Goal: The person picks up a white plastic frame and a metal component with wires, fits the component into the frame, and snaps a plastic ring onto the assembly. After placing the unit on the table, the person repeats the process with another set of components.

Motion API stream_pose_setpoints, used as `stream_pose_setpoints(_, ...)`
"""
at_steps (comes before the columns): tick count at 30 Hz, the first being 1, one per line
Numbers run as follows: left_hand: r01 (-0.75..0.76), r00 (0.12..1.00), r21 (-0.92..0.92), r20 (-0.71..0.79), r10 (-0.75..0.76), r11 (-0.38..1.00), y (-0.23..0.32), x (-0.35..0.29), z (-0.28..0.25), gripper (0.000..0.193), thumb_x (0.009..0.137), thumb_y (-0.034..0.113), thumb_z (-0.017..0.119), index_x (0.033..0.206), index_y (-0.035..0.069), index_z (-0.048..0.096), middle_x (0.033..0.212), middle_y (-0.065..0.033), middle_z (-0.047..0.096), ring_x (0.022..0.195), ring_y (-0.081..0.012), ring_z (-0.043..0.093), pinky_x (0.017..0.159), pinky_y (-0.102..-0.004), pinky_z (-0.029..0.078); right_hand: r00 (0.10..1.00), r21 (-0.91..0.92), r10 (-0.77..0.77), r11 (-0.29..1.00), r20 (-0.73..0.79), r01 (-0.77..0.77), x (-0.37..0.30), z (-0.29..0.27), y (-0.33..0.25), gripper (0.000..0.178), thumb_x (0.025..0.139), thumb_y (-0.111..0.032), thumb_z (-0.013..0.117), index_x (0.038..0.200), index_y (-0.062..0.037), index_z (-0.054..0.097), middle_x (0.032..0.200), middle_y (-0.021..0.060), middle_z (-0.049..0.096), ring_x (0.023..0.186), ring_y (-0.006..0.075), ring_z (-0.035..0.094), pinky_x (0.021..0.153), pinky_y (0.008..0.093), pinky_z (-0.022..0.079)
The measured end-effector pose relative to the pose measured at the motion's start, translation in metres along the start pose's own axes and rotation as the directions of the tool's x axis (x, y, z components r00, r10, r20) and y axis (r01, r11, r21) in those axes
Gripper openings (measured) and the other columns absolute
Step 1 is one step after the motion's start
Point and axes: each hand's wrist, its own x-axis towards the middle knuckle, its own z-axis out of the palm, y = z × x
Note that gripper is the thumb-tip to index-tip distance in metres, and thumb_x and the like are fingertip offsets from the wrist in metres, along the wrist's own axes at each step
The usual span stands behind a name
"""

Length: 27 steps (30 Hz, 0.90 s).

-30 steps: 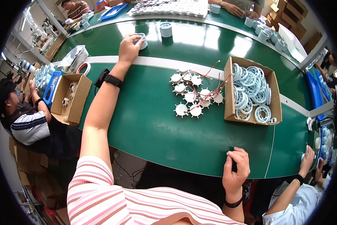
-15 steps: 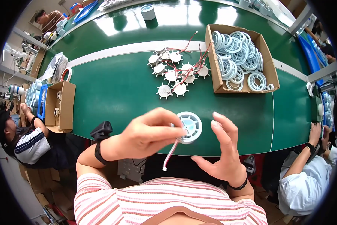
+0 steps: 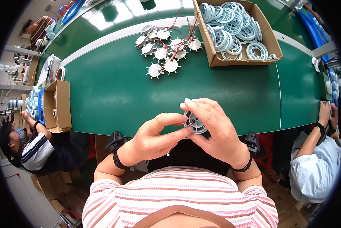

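A pale-blue spoked plastic ring [image 3: 196, 124] is held between my hands at the near edge of the green table. My right hand [image 3: 221, 135] curls around its far and right side, with the fingers over the top. My left hand [image 3: 151, 136] is closed, its thumb and forefinger pinching at the ring's left side. A thin cable [image 3: 171, 149] with a small white plug hangs below the left fingers. What the left fingertips grip inside the ring is partly hidden. Further off lie several white round parts with prongs [image 3: 171, 66] and red wires.
At the back right, a cardboard box [image 3: 246, 62] holds many pale-blue rings [image 3: 235, 24]. Another cardboard box [image 3: 65, 102] stands at the left edge, near a tape roll [image 3: 60, 73]. Co-workers sit on both sides, one in a white-sleeved top [image 3: 314, 163]. A white strip [image 3: 117, 42] crosses the table.
My right hand has moved in from the right and now grasps the ring. The ring has turned and come nearer the table edge. The view has shifted, so the table things sit higher.
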Motion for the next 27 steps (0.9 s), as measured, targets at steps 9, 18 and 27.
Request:
stream_pose_setpoints(9, -0.124, 0.992, 0.107, 0.041, 0.12, 0.987, -0.013, -0.003, -0.015, 0.021, 0.081, -0.007, 0.077, 0.1, 0.001, 0.076, 0.109, -0.0093, 0.063, 0.087, -0.0188, 0.066, 0.071, -0.0286, 0.054, 0.999, 0.017, -0.028, 0.999, 0.017, 0.028, 0.008, -0.005, -0.001, 0.069, 0.07, -0.003, 0.086, 0.135, -0.0077, 0.062, 0.123, 0.0108, 0.066, 0.109, 0.0325, 0.062, 0.094, 0.0407, 0.052)
stream_pose_setpoints(18, 0.569, 0.731, -0.601, 0.058, -0.679, 0.562, -0.008, -0.002, -0.012, 0.003, 0.093, 0.0, 0.072, 0.095, -0.001, 0.069, 0.102, -0.0042, 0.06, 0.079, -0.0073, 0.056, 0.066, -0.0233, 0.046, 0.996, -0.22, -0.044, 0.974, 0.078, 0.06, 0.014, -0.01, 0.002, 0.026, 0.071, -0.009, 0.086, 0.092, -0.0112, 0.071, 0.105, 0.0097, 0.056, 0.087, 0.0265, 0.059, 0.071, 0.0373, 0.051)
stream_pose_setpoints(27, 0.599, 0.783, 0.008, 0.203, -0.588, 0.801, -0.016, 0.04, -0.052, 0.014, 0.09, 0.011, 0.079, 0.098, 0.003, 0.07, 0.094, -0.0022, 0.06, 0.073, -0.0072, 0.054, 0.061, -0.0255, 0.045, 0.995, -0.251, -0.073, 0.964, 0.071, 0.089, 0.011, -0.004, 0.002, 0.023, 0.074, -0.011, 0.085, 0.088, -0.0097, 0.067, 0.105, 0.0096, 0.051, 0.084, 0.0262, 0.057, 0.07, 0.0376, 0.049)
